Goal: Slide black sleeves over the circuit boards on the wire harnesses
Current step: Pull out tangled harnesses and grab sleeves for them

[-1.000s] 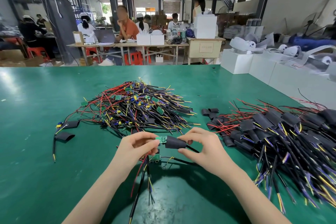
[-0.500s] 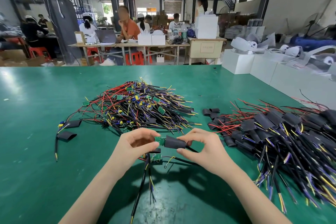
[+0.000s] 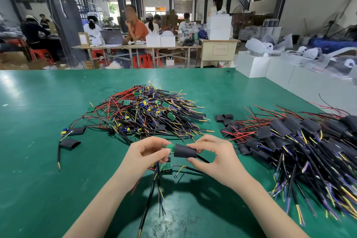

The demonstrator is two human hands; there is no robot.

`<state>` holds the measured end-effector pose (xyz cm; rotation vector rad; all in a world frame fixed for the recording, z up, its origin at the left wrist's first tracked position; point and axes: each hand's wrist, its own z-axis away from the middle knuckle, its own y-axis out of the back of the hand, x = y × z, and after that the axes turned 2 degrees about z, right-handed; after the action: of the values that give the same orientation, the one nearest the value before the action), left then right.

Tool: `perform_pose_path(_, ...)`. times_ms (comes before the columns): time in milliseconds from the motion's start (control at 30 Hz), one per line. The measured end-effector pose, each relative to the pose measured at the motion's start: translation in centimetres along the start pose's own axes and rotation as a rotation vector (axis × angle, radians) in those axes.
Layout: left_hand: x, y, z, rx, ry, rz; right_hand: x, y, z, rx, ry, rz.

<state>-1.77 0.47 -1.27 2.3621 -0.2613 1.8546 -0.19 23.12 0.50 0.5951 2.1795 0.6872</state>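
Fingers of the right hand (image 3: pixel 214 157) pinch a black tapered sleeve (image 3: pixel 185 150); those of the left hand (image 3: pixel 147 153) clamp a small green circuit board (image 3: pixel 170 146) poking from the sleeve's nine-o'clock mouth. The wide green table mat (image 3: pixel 38 160) lies bare at seven o'clock. A heap of unsleeved red, black and yellow wire harnesses (image 3: pixel 148 114) sits at twelve, sleeved black harnesses (image 3: pixel 301 145) at three. White boxes (image 3: pixel 253 63) line the far right edge.
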Motion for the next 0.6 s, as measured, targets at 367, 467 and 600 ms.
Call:
perform_pose_path(367, 0.21, -0.29, 0.08, 0.012, -0.056, -0.013, -0.38, -0.05, 0.02, 0.051, 0.002, 0.003)
perform_pose_path(467, 0.49, -0.41, 0.14, 0.022, -0.080, -0.028, -0.49, -0.24, 0.08, 0.047, -0.010, -0.041)
perform_pose_path(600, 0.33, -0.49, 0.15, 0.017, -0.074, -0.038, -0.49, -0.56, 0.05, 0.024, -0.035, -0.115)
